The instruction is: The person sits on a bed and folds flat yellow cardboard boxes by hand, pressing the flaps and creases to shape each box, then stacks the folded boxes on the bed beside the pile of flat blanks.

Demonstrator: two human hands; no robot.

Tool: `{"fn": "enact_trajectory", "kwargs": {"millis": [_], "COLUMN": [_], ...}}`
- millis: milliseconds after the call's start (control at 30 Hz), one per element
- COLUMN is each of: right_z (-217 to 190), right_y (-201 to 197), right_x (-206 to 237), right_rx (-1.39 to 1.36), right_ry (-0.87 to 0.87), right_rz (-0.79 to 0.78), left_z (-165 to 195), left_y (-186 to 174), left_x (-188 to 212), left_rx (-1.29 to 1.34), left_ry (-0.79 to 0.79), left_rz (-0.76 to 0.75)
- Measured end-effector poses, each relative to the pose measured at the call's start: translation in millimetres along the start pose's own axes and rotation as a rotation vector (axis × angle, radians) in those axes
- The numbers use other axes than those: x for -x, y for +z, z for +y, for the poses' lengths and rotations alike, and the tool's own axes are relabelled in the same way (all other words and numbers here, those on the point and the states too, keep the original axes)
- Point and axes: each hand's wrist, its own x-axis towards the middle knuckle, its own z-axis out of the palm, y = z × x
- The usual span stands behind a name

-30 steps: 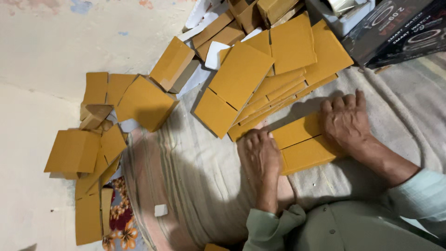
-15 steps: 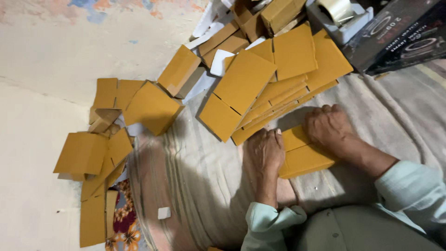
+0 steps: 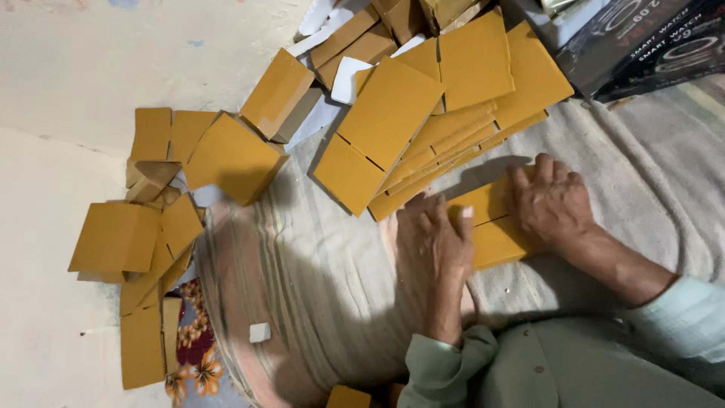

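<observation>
A flat mustard-yellow cardboard sheet [image 3: 489, 230] lies on a grey cloth [image 3: 332, 264] in front of me. My right hand [image 3: 551, 204] lies palm down on its right part, fingers spread and pressing. My left hand [image 3: 432, 240] rests at the sheet's left edge, with the thumb and fingertips over the card and the palm on the cloth. Both hands hold the sheet flat against the cloth. The part of the sheet under my hands is hidden.
A fanned stack of the same flat yellow sheets [image 3: 423, 128] lies just beyond my hands. Folded yellow boxes [image 3: 226, 155] and loose flaps [image 3: 121, 238] are scattered at the left on the pale floor. Dark printed boxes [image 3: 642, 38] stand at the top right. A small white block [image 3: 259, 332] sits on the cloth.
My left hand has slid from the bare cloth up to the left edge of the sheet. My right hand has stayed pressed on the sheet.
</observation>
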Motion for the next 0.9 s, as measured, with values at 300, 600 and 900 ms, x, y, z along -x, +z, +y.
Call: {"fn": "enact_trajectory", "kwargs": {"millis": [300,600,900], "right_z": [0,-7,-8], "right_y": [-1,-19,-27], "right_x": [6,20,33], "right_rx": [-0.095,-0.118,-0.140], "right_ry": [-0.014,0.036,0.079], "right_rz": [0.050,0.019,0.019], "left_z": [5,5,14], "left_y": [-5,-7,-8], "left_x": [1,9,42], "left_rx": [-0.022,0.013,0.075], "left_ry": [-0.052,-0.027,-0.036], "left_rz": [-0.035,-0.018,0.028]}}
